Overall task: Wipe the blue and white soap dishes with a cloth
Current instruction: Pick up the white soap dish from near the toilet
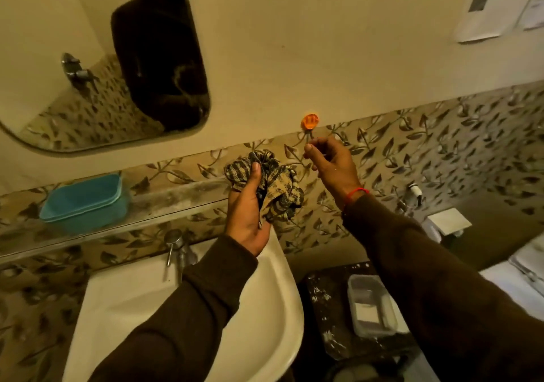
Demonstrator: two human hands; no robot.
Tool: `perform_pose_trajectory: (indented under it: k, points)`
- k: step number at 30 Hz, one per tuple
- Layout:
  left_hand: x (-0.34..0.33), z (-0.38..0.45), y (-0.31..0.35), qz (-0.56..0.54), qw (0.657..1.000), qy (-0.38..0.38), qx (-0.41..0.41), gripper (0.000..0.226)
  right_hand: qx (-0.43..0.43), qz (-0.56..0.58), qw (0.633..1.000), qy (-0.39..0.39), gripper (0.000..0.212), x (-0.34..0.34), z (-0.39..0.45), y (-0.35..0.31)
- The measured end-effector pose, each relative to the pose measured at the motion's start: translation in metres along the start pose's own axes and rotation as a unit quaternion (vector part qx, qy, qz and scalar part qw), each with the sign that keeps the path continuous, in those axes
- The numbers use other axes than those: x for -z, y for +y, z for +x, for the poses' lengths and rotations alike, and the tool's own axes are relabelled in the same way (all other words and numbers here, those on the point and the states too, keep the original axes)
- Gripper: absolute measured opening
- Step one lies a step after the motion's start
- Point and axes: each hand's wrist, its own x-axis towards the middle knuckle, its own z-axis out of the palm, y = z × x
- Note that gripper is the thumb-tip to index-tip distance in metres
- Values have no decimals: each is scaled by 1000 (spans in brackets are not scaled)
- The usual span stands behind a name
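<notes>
- The two brown sleeves (441, 287) are closest to the camera and reach up from the bottom of the picture.
- The left hand (250, 213) is over the back edge of the white sink (123, 308). Its thumb and fingers are curled round a bunched checked cloth (276, 184), and the thumb presses on top of it.
- The right hand (331, 163) is raised near the wall, just beside the cloth. Its fingertips are pinched together on something thin just under the orange hook (310, 121). It is too small to tell what it is.
- A red thread (356, 193) goes round the right wrist.
- The blue soap dish (85, 202) sits on the glass shelf (164, 208) above the sink, well to the left of both hands. No hand touches it.
- The white soap dish (372, 305) sits on a dark speckled worktop (326, 293) down low, right of the sink, under the right arm. It has something pale inside.
- A shiny tap (173, 246) stands at the back of the sink, under the shelf.
- A mirror (59, 28) hangs on the wall at the top left. It shows a dark figure.
- The wall has leaf tiles (426, 152) low down and papers (485, 7) stuck on at the top right.
</notes>
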Motion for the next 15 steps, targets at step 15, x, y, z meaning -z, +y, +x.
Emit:
perform_pose_trajectory:
  k: [15]
  points:
    - [-53,29,-69,-3,996,-29,87,48,-138,-74,985,77,15,116,0,160]
